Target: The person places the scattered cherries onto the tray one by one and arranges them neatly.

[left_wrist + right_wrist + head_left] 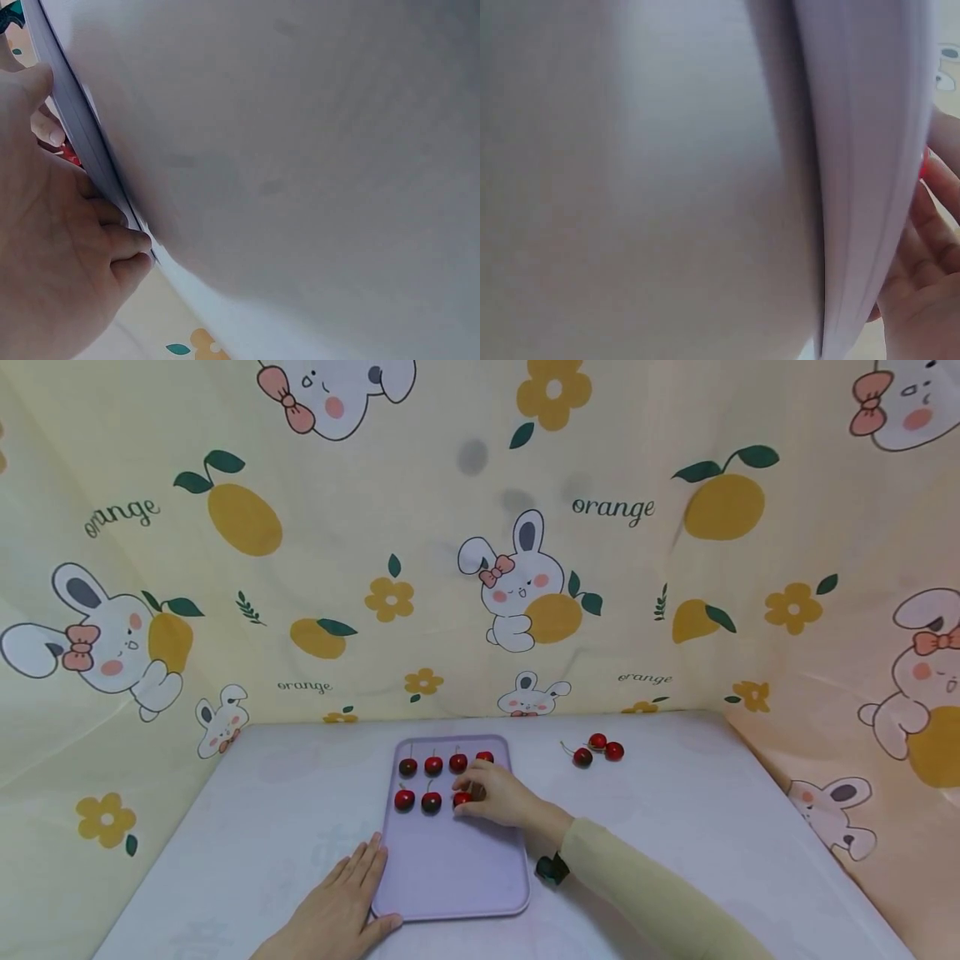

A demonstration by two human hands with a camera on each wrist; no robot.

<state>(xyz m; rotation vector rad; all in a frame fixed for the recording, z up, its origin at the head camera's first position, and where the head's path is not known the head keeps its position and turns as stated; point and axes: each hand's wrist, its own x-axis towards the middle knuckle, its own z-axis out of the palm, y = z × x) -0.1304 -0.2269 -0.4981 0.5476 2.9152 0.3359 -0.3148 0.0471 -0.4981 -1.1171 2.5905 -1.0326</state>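
A pale purple tray [450, 877] lies on the table, with several dark red cherries [432, 766] standing in two rows across its far half. My right hand [498, 793] reaches over the tray from the right. Its thumb and fingers pinch a cherry [462, 799] at the right end of the nearer row. My left hand [337, 893] rests flat at the tray's near left corner, fingers extended along the left rim and thumb at the near edge. In the left wrist view, the left fingers [124, 247] touch the tray's side.
Three loose cherries [597, 748] sit together on the white tabletop [645, 810], to the right of the tray's far end. A dark wrist device [552, 869] is on the right wrist, beside the tray. Behind the table hangs a printed curtain [420, 485] with rabbits and oranges.
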